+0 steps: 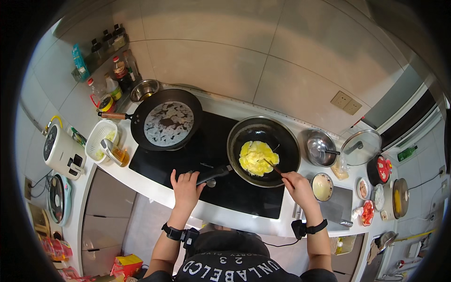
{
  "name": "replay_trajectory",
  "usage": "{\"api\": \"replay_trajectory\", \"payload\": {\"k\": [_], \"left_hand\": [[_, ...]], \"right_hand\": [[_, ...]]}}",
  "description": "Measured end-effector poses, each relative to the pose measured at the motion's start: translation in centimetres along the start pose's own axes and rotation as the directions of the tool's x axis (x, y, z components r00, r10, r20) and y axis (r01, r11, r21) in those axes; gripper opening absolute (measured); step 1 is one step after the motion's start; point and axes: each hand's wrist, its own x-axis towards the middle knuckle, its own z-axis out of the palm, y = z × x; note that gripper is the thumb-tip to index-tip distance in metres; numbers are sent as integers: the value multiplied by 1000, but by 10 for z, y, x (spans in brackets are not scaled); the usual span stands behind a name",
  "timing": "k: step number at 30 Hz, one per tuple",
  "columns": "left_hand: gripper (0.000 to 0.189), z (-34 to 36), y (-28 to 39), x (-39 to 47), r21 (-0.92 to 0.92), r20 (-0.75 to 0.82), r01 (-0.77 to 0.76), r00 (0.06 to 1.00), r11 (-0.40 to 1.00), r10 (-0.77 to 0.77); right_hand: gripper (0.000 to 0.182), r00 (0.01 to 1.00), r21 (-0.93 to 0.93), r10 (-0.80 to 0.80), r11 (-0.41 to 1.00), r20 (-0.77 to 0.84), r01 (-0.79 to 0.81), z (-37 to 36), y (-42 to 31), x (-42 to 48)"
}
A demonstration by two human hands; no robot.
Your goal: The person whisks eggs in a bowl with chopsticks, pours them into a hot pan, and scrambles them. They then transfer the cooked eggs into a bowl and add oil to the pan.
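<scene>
My left hand (186, 187) grips the black handle (213, 174) of a dark frying pan (289, 151) on the right part of the black glass cooktop (215, 148). Spread in the pan is yellow cooked egg (259, 158). Between the fingers of my right hand (297, 186), over the pan's lower right rim, are brown chopsticks (274, 166), their tips at the egg. A black wok (192, 112) with a wooden handle stands on the cooktop's left part, holding whitish, foamy liquid (169, 123).
Left of the wok are a white colander (92, 135) and an oil container (121, 157). Right of the pan stand a metal bowl (320, 148), a patterned bowl (322, 187), a glass lid (366, 146) and a dish of red chopped food (367, 213). Bottles (119, 70) line the back left corner.
</scene>
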Motion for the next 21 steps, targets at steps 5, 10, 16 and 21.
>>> {"api": "replay_trajectory", "payload": {"k": [5, 10, 16, 21], "left_hand": [[37, 0, 0, -1, -11, -7, -8, 1000, 1000, 8], [36, -1, 0, -1, -19, -17, -16, 1000, 1000, 15], [36, -2, 3, 0, -26, -29, -19, 999, 999, 18], [36, -2, 3, 1, -33, -33, -21, 999, 999, 20]], "right_hand": [[13, 988, 96, 108, 991, -112, -98, -13, -20, -20], [8, 983, 123, 142, 984, -120, -127, -18, -16, -37], [12, 999, 189, 21, 982, -37, -14, -8, -33, -33], [16, 995, 152, -96, 983, -23, 99, 38, -17, -8]]}}
